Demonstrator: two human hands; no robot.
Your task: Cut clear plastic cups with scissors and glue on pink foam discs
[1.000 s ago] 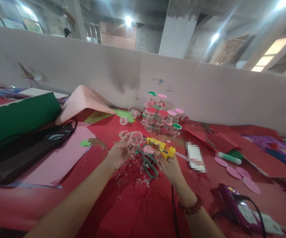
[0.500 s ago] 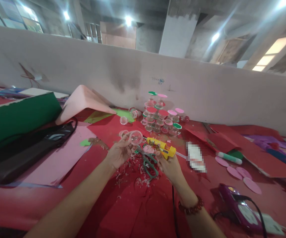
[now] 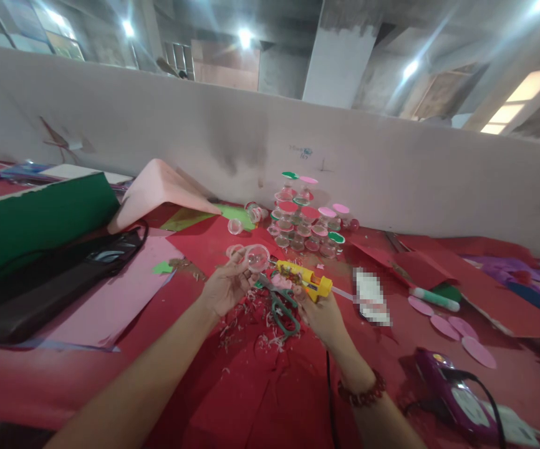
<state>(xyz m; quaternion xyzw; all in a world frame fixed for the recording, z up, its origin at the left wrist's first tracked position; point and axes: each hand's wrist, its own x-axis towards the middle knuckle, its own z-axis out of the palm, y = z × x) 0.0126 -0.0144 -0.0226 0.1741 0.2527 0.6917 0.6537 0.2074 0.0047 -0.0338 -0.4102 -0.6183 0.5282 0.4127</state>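
Note:
My left hand (image 3: 227, 290) pinches a small clear plastic cup (image 3: 257, 258) by its side, its round rim turned toward me. A yellow hot glue gun (image 3: 298, 274) is gripped in my right hand (image 3: 322, 317), its nozzle close against the cup's right edge; whether they touch I cannot tell. From the gun's back end sticks a translucent glue stick (image 3: 342, 292). Under the gun, green-handled scissors (image 3: 285, 317) lie among paper scraps. Just ahead stands a stack of clear cups (image 3: 285, 239) with red, pink and green discs between and on top of them.
Loose cups (image 3: 235, 226) lie left of the stack. On the right are pink paper discs (image 3: 478, 352), a green-white tube (image 3: 434, 299) and a purple power strip (image 3: 457, 399). A black bag (image 3: 55, 280) and pink sheet (image 3: 125, 299) are at left. A white wall (image 3: 167, 125) closes the back.
The view has shifted very slightly. Both hands keep nearly the same place and hold, with the cup tilted a little differently against the nozzle.

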